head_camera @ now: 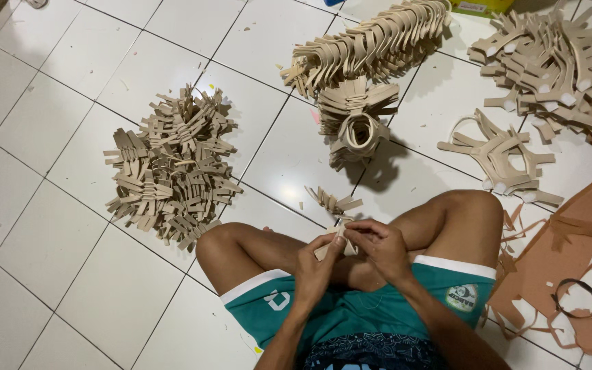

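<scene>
Nearest to me I see teal shorts (351, 308) with white trim and two bare knees crossed on the white tiled floor (56, 233); above the lap both hands meet. My left hand (315, 264) is curled shut around the lower end of a small beige strap piece (335, 241), fingers wrapped on it; my right hand (381, 245) pinches the same piece from the other side, thumb and fingertips closed on its upper part; the piece sits between the two hands, just over the crossed shins, mostly hidden by the fingers.

Just beyond the hands a few loose beige pieces (334, 201) lie on a tile; to the right, beside the knee, brown offcut sheets (570, 267) are spread out, with a dark ring (577, 296) lying on them.

Farther left a big heap of short beige pieces (173, 168) is piled on the floor, well apart from the hands; ahead of me stands a small stack of looped straps (356, 127), and behind it a long row of the same straps (371, 44) runs toward the top edge; to the right a few forked pieces (501, 154) lie flat, and past them a larger pile of forked pieces (549, 62) fills the far corner.
</scene>
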The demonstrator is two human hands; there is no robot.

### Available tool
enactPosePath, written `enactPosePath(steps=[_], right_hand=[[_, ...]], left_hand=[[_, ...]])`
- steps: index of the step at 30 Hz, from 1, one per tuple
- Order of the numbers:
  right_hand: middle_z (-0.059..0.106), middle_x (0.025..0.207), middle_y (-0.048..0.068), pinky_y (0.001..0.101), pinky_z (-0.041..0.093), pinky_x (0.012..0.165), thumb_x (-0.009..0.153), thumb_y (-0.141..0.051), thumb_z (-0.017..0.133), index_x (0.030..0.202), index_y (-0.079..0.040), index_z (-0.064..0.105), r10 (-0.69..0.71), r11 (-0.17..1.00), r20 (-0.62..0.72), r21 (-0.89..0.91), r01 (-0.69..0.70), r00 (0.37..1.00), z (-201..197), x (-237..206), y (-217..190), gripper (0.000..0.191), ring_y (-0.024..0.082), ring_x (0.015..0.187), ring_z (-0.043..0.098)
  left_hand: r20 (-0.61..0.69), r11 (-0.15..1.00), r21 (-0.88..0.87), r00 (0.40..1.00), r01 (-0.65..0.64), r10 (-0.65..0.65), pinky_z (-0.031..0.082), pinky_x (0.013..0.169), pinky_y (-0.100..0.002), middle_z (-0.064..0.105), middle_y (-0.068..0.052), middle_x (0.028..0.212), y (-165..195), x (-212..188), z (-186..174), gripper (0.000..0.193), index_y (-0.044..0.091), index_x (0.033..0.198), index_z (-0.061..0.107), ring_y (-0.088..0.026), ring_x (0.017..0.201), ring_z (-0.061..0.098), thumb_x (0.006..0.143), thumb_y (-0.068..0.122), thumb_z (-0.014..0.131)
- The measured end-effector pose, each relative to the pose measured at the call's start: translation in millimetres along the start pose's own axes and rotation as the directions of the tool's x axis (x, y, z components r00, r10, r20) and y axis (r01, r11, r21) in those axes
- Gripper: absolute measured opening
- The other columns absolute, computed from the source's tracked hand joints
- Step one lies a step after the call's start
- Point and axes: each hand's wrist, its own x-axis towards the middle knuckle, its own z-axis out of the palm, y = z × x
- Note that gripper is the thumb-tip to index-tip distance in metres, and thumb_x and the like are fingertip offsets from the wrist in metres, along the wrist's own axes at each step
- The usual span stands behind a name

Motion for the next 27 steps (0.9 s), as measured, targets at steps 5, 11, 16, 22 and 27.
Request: enactPosePath(steps=[5, 11, 16, 22, 27], right_hand=[[0.067, 0.110, 0.006, 0.0238, 0.056, 0.092, 0.093, -0.008, 0.072, 0.121, 0.003, 0.058, -0.154, 0.971, 0.063, 0.192, 0.140, 0.986, -3.7, 3.8, -5.5, 0.033, 0.010, 0.103, 0.067], [0.073, 0.109, 0.013, 0.0280, 0.060, 0.086, 0.096, -0.008, 0.067, 0.124, 0.005, 0.065, 0.055, 0.987, 0.116, 0.143, -0.072, 0.992, -9.7, -6.2, -8.5, 0.031, 0.015, 0.097, 0.072], [0.078, 0.114, 0.015, 0.0261, 0.061, 0.083, 0.092, -0.006, 0.071, 0.129, -0.002, 0.071, -0.240, 0.896, 0.177, -0.339, 0.288, 0.955, -7.4, -15.9, -25.9, 0.037, 0.016, 0.095, 0.074], [0.077, 0.114, 0.015, 0.0262, 0.065, 0.077, 0.091, -0.005, 0.071, 0.126, -0.003, 0.071, -0.423, 0.780, 0.262, -0.382, 0.496, 0.867, -0.2, -15.6, -83.4, 0.035, 0.018, 0.094, 0.076], [0.079, 0.100, 0.012, 0.0270, 0.062, 0.070, 0.096, -0.015, 0.071, 0.117, -0.004, 0.074, -0.686, 0.578, 0.033, -0.581, 0.573, 0.727, -16.0, 22.1, -152.4, 0.024, 0.016, 0.082, 0.077]], left_hand=[[0.225, 0.760, -0.599, 0.964, 0.253, -0.144, 0.063, 0.081, -0.032, 0.075, -0.010, 0.101, 4.4, 0.0, -1.7, 0.026, 0.003, 0.115, 0.064, -0.018, 0.092, 0.074, 0.094, 0.014, 0.056], [0.259, 0.886, -0.457, 0.965, 0.082, 0.045, 0.058, 0.084, -0.024, 0.074, -0.011, 0.104, -1.5, 1.4, -2.0, 0.023, -0.003, 0.116, 0.067, -0.013, 0.093, 0.071, 0.105, 0.016, 0.059], [-0.014, 0.948, 0.235, 0.974, -0.215, 0.225, 0.051, 0.059, -0.031, 0.076, -0.011, 0.079, 3.9, -9.2, 4.1, 0.024, 0.000, 0.105, 0.073, -0.015, 0.067, 0.068, 0.098, 0.023, 0.066], [0.000, 0.922, 0.155, 0.933, -0.355, 0.360, 0.059, 0.075, -0.032, 0.077, -0.014, 0.097, 22.0, -15.3, 4.0, 0.029, -0.002, 0.113, 0.070, -0.022, 0.087, 0.077, 0.101, 0.023, 0.063], [-0.094, 0.890, 0.131, 0.888, -0.437, 0.450, 0.053, 0.097, -0.036, 0.068, -0.017, 0.123, 19.5, 2.0, 4.1, 0.041, -0.004, 0.131, 0.060, -0.026, 0.111, 0.067, 0.101, 0.024, 0.056]])
